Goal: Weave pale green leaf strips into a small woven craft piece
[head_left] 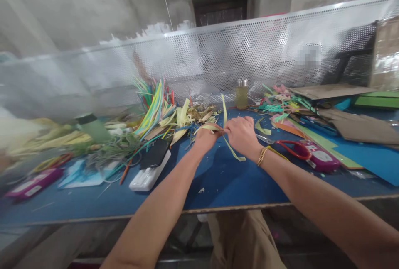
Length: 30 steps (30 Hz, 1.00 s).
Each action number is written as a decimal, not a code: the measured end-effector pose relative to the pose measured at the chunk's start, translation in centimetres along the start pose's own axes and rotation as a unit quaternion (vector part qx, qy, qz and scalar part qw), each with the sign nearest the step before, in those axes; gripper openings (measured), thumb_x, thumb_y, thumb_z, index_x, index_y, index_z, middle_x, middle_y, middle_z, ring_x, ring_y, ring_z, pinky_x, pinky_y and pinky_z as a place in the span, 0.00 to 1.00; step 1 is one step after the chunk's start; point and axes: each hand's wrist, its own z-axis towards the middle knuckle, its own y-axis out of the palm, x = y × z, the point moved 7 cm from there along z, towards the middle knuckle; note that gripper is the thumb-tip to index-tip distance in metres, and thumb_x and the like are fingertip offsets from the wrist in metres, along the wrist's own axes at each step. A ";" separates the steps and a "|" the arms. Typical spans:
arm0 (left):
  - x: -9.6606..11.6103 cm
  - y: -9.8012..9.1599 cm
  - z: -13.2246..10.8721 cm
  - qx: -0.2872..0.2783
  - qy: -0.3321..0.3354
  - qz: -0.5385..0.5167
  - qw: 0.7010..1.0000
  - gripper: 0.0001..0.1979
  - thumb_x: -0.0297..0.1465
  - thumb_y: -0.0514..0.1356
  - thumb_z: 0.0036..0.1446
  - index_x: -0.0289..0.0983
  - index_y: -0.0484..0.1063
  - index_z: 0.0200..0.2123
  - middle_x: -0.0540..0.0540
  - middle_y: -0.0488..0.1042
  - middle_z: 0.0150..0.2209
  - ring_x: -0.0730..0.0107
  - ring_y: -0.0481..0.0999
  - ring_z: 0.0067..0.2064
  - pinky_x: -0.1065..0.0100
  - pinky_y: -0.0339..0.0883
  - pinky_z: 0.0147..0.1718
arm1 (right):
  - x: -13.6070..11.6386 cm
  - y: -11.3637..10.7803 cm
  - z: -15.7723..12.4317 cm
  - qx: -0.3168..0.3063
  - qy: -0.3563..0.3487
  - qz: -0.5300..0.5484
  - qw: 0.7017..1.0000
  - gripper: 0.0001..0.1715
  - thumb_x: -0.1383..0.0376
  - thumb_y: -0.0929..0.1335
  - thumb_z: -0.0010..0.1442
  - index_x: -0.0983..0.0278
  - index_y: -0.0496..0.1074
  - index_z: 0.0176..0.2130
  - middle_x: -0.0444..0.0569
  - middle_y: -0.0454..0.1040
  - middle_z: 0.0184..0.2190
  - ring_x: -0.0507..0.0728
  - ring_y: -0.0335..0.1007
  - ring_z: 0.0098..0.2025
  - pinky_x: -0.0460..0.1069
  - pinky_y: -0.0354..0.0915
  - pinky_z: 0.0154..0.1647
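Observation:
My left hand (205, 139) and my right hand (242, 137) meet over the blue table (215, 188), fingertips pinched together. Between them runs a narrow pale yellow-green strip (225, 110), which looks like dried corn husk. One end stands upright above the fingers, and another length hangs down below them towards the tabletop. A further husk piece lies across the back of my left hand. Fingers hide the point where the strips meet. Red-handled scissors (294, 146) lie right of my right hand, beside a loose curl of husk (262, 128).
Left of my hands are a husk pile (183, 115), colourful pipe cleaners (156, 109), a black phone (154, 153) on a white block (151, 175), and greenery. A capped bottle (241, 96) stands behind. Cardboard (364, 123) and blue sheets (368, 157) lie right. A perforated panel (227, 53) closes the back.

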 end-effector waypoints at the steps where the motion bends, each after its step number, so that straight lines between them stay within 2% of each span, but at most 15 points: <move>1: -0.1 0.1 0.0 0.002 0.001 0.003 1.000 0.06 0.34 0.64 0.50 0.39 0.78 0.26 0.49 0.77 0.27 0.67 0.73 0.31 0.67 0.63 0.32 | 0.0 0.1 0.0 0.002 0.003 0.006 1.000 0.10 0.68 0.62 0.61 0.63 0.71 0.30 0.49 0.74 0.31 0.59 0.65 0.40 0.55 0.45 0.48; 7: -1.0 0.6 -0.1 0.007 -0.016 -0.051 0.999 0.07 0.35 0.64 0.49 0.38 0.76 0.24 0.49 0.76 0.27 0.68 0.71 0.31 0.67 0.62 0.32 | 1.5 1.1 0.2 -0.020 0.048 0.088 0.995 0.09 0.66 0.64 0.61 0.62 0.73 0.30 0.47 0.77 0.33 0.57 0.69 0.39 0.53 0.49 0.45; 10: -2.0 1.1 -0.1 -0.012 -0.049 -0.125 0.991 0.09 0.37 0.67 0.45 0.38 0.78 0.27 0.48 0.76 0.27 0.68 0.71 0.31 0.67 0.63 0.32 | 2.8 1.8 0.4 -0.043 0.082 0.150 0.984 0.09 0.63 0.65 0.61 0.61 0.75 0.33 0.45 0.78 0.33 0.56 0.71 0.38 0.51 0.53 0.41; 16: -2.8 1.6 -0.5 -0.028 -0.130 -0.256 0.958 0.21 0.33 0.72 0.35 0.37 0.79 0.37 0.48 0.78 0.31 0.68 0.73 0.33 0.65 0.66 0.36 | 4.1 2.4 0.5 -0.052 0.119 0.204 0.970 0.08 0.63 0.67 0.59 0.62 0.76 0.34 0.45 0.79 0.32 0.54 0.72 0.35 0.47 0.57 0.36; 21: -2.5 1.9 -0.6 -0.028 -0.142 -0.321 0.936 0.20 0.31 0.73 0.34 0.36 0.79 0.36 0.46 0.80 0.33 0.64 0.77 0.38 0.61 0.67 0.44 | 3.8 2.0 0.4 -0.035 0.116 0.212 0.970 0.09 0.64 0.66 0.60 0.61 0.76 0.33 0.45 0.79 0.31 0.53 0.72 0.34 0.47 0.59 0.37; 25: -2.7 1.5 -0.4 -0.008 -0.137 -0.310 0.941 0.17 0.32 0.73 0.35 0.37 0.79 0.33 0.47 0.79 0.31 0.65 0.76 0.37 0.61 0.67 0.42 | 4.1 2.2 0.5 -0.042 0.122 0.223 0.966 0.09 0.62 0.67 0.59 0.62 0.77 0.32 0.45 0.78 0.30 0.53 0.71 0.33 0.48 0.58 0.36; 28: -2.6 1.5 -0.4 -0.016 -0.132 -0.297 0.946 0.16 0.32 0.73 0.35 0.37 0.80 0.32 0.47 0.78 0.31 0.66 0.75 0.35 0.62 0.67 0.40 | 4.9 3.5 0.5 -0.056 0.160 0.282 0.944 0.17 0.55 0.65 0.60 0.62 0.77 0.31 0.46 0.77 0.28 0.54 0.69 0.32 0.48 0.58 0.34; 30: -2.5 1.6 -0.5 -0.027 -0.128 -0.291 0.948 0.15 0.32 0.73 0.37 0.37 0.80 0.32 0.48 0.78 0.31 0.67 0.74 0.34 0.64 0.66 0.39 | 5.4 4.4 0.5 -0.053 0.193 0.374 0.906 0.19 0.52 0.66 0.58 0.64 0.76 0.30 0.46 0.76 0.28 0.53 0.68 0.31 0.48 0.60 0.34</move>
